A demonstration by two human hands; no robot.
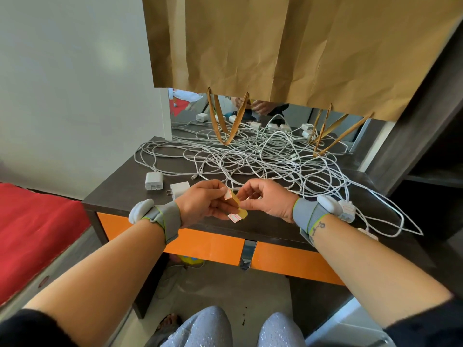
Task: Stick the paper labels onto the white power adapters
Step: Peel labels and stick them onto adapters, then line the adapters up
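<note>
Over the dark desk [117, 194], at 12 o'clock, a brown paper bag [288, 46] hangs mouth-down with its handles dangling into a tangle of white cables [250, 156]; nothing shows inside it. At the desk's near edge both hands meet. The left hand [200, 204] pinches a yellow backing strip [238, 204] carrying 2 red-bordered paper labels [234, 217], its long axis running from 11 o'clock down to 5 o'clock. The right hand [268, 199] has its fingertips closed on the strip's upper end. 2 white power adapters [153, 181] lie at 10 o'clock of the hands, prongs pointing toward the near edge. Another adapter [347, 210] lies at 3 o'clock, partly hidden behind the right wrist.
</note>
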